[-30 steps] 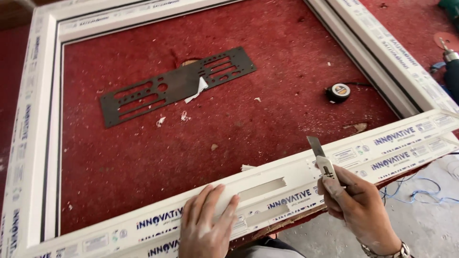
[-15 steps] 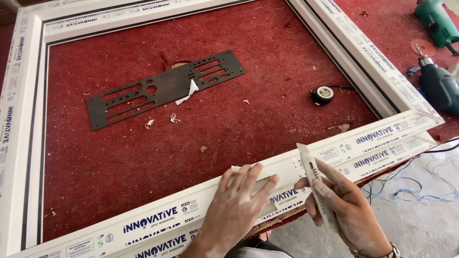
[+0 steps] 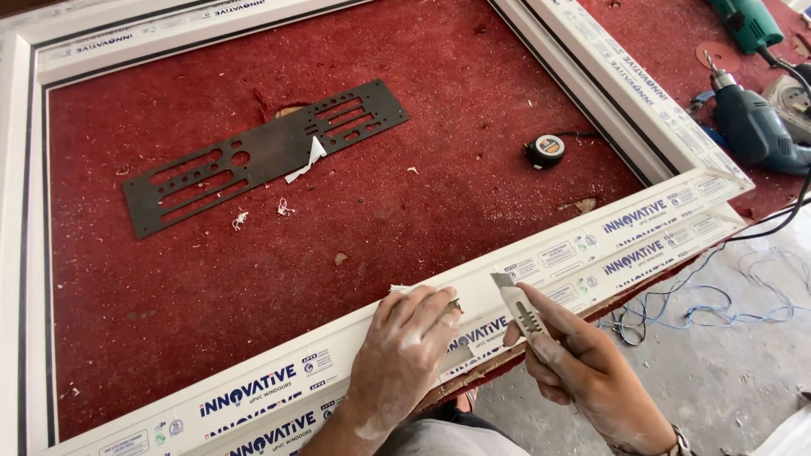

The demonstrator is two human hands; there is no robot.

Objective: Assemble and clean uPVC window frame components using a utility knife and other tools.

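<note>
Since half a second ago, both hands have slid a little along the near rail, and the knife blade now points up and away from the person rather than lying across the rail. Left hand (image 3: 404, 359) lies palm down on the white plastic window frame (image 3: 591, 245), its dusty fingers (image 3: 427, 306) spread only slightly and curled over the rail's inner edge, where the fingertips press at a small slot; they grip nothing that can be seen. Right hand (image 3: 583, 371) is closed around the grey utility knife (image 3: 517, 306), index finger stretched along its back, the short blade tip just above the rail's printed protective film, beside the left fingertips. Whether the blade touches the film cannot be told.

That frame lies flat on a red carpeted worktop (image 3: 211, 321), its near rail running from lower left to the right corner. Inside the frame sits a dark perforated metal template plate (image 3: 266, 156) with a scrap of white film on it, and a small round black tape measure (image 3: 547, 149) lies near the right rail. Outside the frame, at the upper right, rest a blue power drill (image 3: 756, 131) and a green power tool (image 3: 743, 21).
</note>
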